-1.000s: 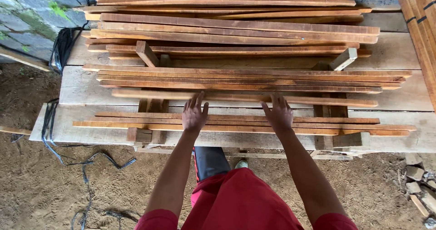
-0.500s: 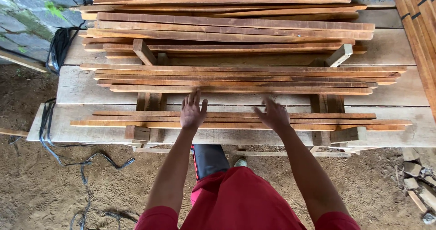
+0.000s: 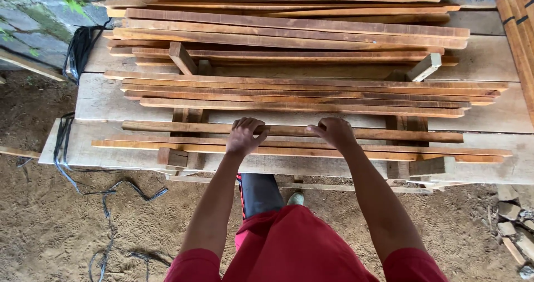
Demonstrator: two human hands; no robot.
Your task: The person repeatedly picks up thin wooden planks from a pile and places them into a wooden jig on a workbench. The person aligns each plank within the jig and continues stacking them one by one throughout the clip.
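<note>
long reddish-brown slat [image 3: 289,130], lying crosswise, flat

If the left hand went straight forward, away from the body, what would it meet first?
The left hand already grips a single wooden strip. Straight ahead, it would probably first meet the next group of long strips, though their height is unclear.

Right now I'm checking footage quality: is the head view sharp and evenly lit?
Head view: soft even light, no glare on the slats; left hand and right hand look sharp; straight boards bow slightly toward the edges, hinting at wide-angle distortion.
</note>
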